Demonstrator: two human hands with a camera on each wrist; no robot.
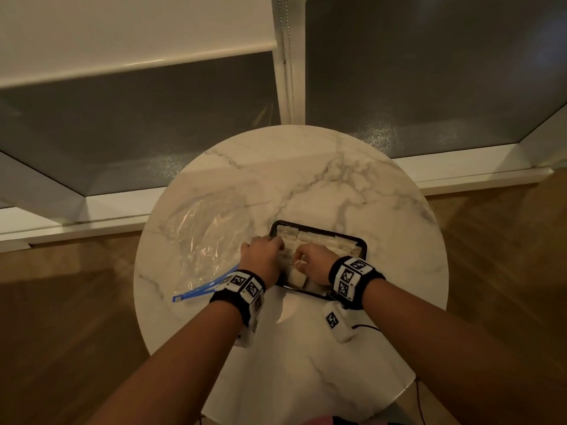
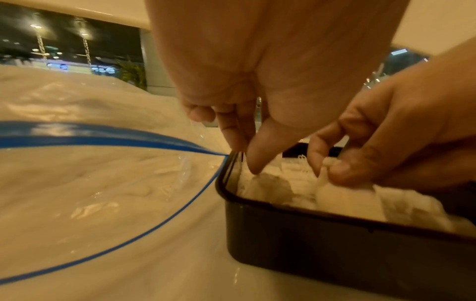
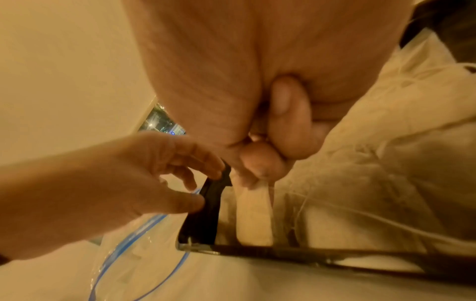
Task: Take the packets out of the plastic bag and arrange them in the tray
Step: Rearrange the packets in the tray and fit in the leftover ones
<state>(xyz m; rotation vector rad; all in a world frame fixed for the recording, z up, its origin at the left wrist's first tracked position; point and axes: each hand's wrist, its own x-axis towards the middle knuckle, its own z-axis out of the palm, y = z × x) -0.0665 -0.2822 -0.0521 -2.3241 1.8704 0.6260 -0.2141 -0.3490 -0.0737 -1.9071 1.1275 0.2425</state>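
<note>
A black tray [image 1: 337, 233] on the round table holds several white packets [image 1: 306, 236]. The clear plastic bag [image 1: 208, 231] with a blue zip lies flat to its left and looks empty. My right hand [image 1: 310, 256] is over the tray's near left part and pinches the top of one white packet [image 3: 253, 213] between thumb and fingers. My left hand [image 1: 264, 250] is at the tray's left rim. In the left wrist view its thumb tip [image 2: 253, 167] presses a packet just inside the wall, and its straight fingers reach down by the rim.
The marble table [image 1: 306, 185] stands against a window sill, with wood floor on both sides. The bag's blue zip edge [image 1: 202, 291] points toward the table's near left. Bare marble lies beyond the tray and in front of it.
</note>
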